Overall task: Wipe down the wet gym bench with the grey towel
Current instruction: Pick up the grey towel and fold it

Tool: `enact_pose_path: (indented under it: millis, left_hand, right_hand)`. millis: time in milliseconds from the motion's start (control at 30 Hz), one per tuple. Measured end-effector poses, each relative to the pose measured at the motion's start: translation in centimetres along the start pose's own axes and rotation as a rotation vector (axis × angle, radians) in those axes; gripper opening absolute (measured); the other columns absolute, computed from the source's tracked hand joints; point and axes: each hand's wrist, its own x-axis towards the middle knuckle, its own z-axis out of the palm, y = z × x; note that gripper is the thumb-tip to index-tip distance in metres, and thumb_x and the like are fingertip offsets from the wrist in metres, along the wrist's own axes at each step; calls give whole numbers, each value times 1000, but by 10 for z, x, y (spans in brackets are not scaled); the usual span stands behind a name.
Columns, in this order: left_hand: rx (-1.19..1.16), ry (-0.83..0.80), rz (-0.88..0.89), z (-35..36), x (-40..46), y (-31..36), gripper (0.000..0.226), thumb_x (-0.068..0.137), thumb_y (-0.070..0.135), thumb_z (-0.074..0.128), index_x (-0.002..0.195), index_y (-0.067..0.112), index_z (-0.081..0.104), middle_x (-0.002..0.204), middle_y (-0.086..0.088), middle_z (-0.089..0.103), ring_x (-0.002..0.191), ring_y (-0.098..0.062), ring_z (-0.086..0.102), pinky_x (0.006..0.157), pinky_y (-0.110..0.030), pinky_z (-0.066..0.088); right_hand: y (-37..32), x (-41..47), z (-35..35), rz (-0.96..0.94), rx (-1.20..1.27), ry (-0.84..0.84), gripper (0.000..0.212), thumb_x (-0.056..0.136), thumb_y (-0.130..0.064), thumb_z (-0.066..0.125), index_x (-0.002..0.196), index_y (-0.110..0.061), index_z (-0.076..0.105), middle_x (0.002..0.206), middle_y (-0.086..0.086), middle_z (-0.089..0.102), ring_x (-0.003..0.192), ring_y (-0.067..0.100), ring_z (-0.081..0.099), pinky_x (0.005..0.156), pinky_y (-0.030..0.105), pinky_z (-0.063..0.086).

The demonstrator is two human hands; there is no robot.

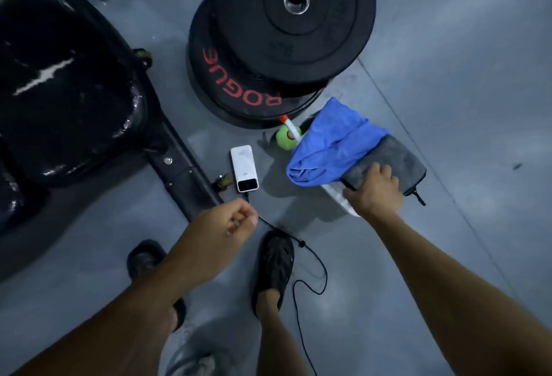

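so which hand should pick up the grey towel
Right. The right hand already rests on the grey towel; the left hand is curled near the black cable, farther away.
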Motion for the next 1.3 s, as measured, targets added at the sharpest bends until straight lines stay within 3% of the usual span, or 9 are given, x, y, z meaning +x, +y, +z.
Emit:
enact_pose_path:
  millis: [100, 233, 500, 667, 833, 933, 1067, 1167, 1300]
  left_hand:
    - [45, 13, 18, 22, 26, -16, 8, 96, 34, 58, 91, 34, 63, 85, 15, 66, 82, -2, 62, 66, -15, 48]
    - [27, 46, 3, 42, 52, -36, 7, 97, 32, 58, 92, 34, 63, 83, 15, 65, 78, -1, 61, 64, -12, 45]
    - [1, 63, 1, 60, 77, -41, 6, 95, 31, 60, 91, 33, 65, 87, 26, 62, 80, -4, 61, 69, -19, 49]
    - [-6, 45, 10, 51, 71, -29, 5, 94, 31, 62, 91, 31, 65, 88, 26, 61, 75, -5, 61, 69, -22, 50]
    - [4, -12, -48, 28, 39, -8, 7, 94, 32, 60, 90, 30, 65, 85, 20, 64, 76, -6, 63, 76, -35, 55]
    - [17, -14, -50, 11, 18, 12, 9, 95, 33, 59, 88, 31, 66, 83, 13, 67, 77, -8, 65, 79, -39, 56]
    - [-47, 38, 12, -12, -9, 42, 13, 94, 38, 60, 87, 31, 68, 82, 8, 71, 75, -14, 68, 78, -46, 56]
    - [-122, 63, 81, -29, -25, 60, 17, 90, 43, 57, 91, 30, 67, 82, 3, 72, 76, -23, 69, 76, -49, 57]
    - [-136, 57, 65, -38, -40, 69, 11, 97, 31, 60, 90, 36, 67, 85, 5, 72, 76, -29, 68, 78, -52, 57]
  right_hand:
    - [5, 31, 20, 22, -159, 62, 80, 72, -54, 77, 124, -9, 37, 132, 12, 40, 120, 36, 43, 92, 46, 41]
    - [11, 58, 55, -50, -307, 132, 82, 67, -58, 80, 118, -10, 37, 123, 12, 41, 111, 36, 45, 86, 48, 42]
    - [29, 83, 80, -106, -426, 190, 52, 79, -28, 74, 115, -14, 39, 116, 9, 44, 103, 33, 46, 78, 46, 43]
    - [37, 74, 64, -127, -171, 176, 39, 84, -16, 66, 116, -11, 45, 117, 12, 49, 103, 38, 50, 70, 42, 40]
    - [61, 35, 27, -110, 208, 232, 20, 80, -6, 58, 97, -12, 50, 105, 11, 55, 90, 38, 56, 62, 38, 40]
    - [70, 3, -16, -18, 497, 231, 23, 76, -10, 57, 96, -22, 59, 97, 5, 61, 82, 31, 58, 66, 37, 46]
    - [70, -56, -79, -109, 732, 235, 27, 86, 1, 62, 94, -25, 62, 93, -2, 67, 82, 23, 64, 67, 33, 52]
    - [58, -104, -117, -196, 819, 217, 23, 89, 0, 61, 91, -22, 65, 85, -6, 69, 72, 6, 66, 56, 13, 48]
    - [51, -131, -130, -220, 864, 288, 28, 88, 2, 62, 89, -26, 63, 82, -9, 67, 69, 10, 61, 59, 14, 46]
